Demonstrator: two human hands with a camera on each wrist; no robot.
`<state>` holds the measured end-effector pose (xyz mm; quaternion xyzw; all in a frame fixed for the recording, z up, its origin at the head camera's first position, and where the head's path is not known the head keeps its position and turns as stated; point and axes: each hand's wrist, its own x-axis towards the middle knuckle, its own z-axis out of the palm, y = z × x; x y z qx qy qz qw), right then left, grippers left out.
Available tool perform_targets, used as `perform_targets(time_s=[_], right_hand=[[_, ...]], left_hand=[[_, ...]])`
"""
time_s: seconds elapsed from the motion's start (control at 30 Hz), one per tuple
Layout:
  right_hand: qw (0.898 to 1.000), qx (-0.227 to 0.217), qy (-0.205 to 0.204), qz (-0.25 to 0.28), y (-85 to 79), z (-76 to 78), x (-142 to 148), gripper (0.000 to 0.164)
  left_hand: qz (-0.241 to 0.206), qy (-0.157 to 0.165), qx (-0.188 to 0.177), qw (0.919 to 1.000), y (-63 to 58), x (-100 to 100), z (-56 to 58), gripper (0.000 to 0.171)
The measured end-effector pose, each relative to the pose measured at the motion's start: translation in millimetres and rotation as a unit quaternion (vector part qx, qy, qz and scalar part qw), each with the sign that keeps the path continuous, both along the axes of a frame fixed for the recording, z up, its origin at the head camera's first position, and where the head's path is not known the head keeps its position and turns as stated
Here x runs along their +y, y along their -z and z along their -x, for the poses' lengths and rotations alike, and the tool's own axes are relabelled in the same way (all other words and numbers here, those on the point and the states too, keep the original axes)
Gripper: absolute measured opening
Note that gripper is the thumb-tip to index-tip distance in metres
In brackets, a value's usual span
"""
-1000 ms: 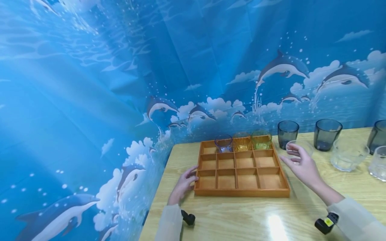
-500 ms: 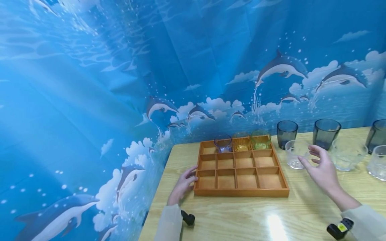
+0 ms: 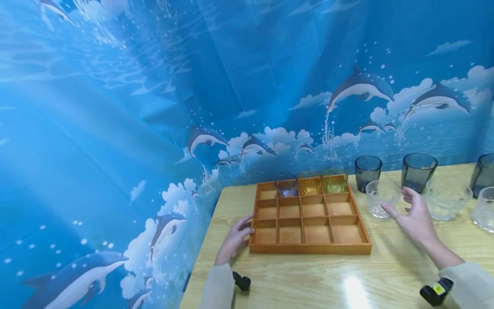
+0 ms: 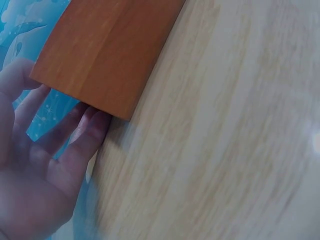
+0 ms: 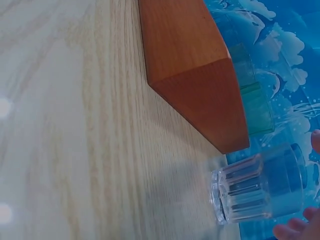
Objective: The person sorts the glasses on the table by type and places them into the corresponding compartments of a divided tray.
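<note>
A wooden tray [image 3: 308, 248] divided into several compartments lies on the table. Three small glasses stand in its back row: a purple-tinted glass [image 3: 286, 186], an amber glass [image 3: 310, 185] and a green glass [image 3: 335, 182]. My left hand [image 3: 233, 238] touches the tray's left side with fingers extended; in the left wrist view the fingertips meet its end wall [image 4: 107, 65]. To the tray's right, a clear glass [image 3: 378, 199] stands upright. My right hand [image 3: 417, 219] is spread beside that glass, thumb toward its front; the right wrist view shows a gap between fingertips and glass [image 5: 260, 190].
Dark grey tumblers stand along the back: one [image 3: 368, 173] behind the clear glass, another [image 3: 418, 173] farther right, a third [image 3: 484, 174] at the frame edge. A wide clear glass [image 3: 445, 201] and another clear glass [image 3: 485, 210] stand at right. A dolphin-print backdrop [image 3: 251, 86] hangs behind the table.
My right hand has moved right, from in front of the clear glass to its right side, and has then stayed nearly still. My left hand has stayed at the tray.
</note>
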<state>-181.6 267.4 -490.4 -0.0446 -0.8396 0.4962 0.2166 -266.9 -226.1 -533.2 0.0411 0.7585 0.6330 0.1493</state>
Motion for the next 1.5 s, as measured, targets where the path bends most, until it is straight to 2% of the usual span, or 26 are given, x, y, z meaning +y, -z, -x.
perform_targets(time_s=[0.33, 0.63, 0.8, 0.97, 1.23, 1.5], right_hand=[[0.998, -0.061, -0.027, 0.007, 7.7, 14.7, 5, 0.100], [0.995, -0.086, -0.044, 0.012, 11.5, 28.9, 8, 0.106], [0.995, -0.091, -0.038, 0.029, 13.2, 35.2, 7, 0.109], [0.994, -0.096, -0.043, 0.043, 14.3, 40.1, 7, 0.111], [0.991, -0.119, -0.048, 0.046, 15.3, 45.4, 7, 0.114], [0.990, -0.121, -0.049, 0.050, 14.0, 48.4, 9, 0.114]], left_hand=[[0.000, 0.000, -0.001, 1.0000, -4.9, 1, -2.8, 0.055], [-0.008, 0.013, -0.006, 0.9999, -26.8, 6, -14.5, 0.056], [-0.006, 0.013, -0.006, 0.9999, -30.9, 7, -17.4, 0.056], [-0.005, 0.012, -0.006, 0.9999, -27.1, 6, -14.6, 0.057], [-0.002, 0.002, -0.008, 1.0000, -2.0, 1, -0.9, 0.056], [0.008, -0.001, -0.009, 0.9999, -1.8, -1, 0.9, 0.056]])
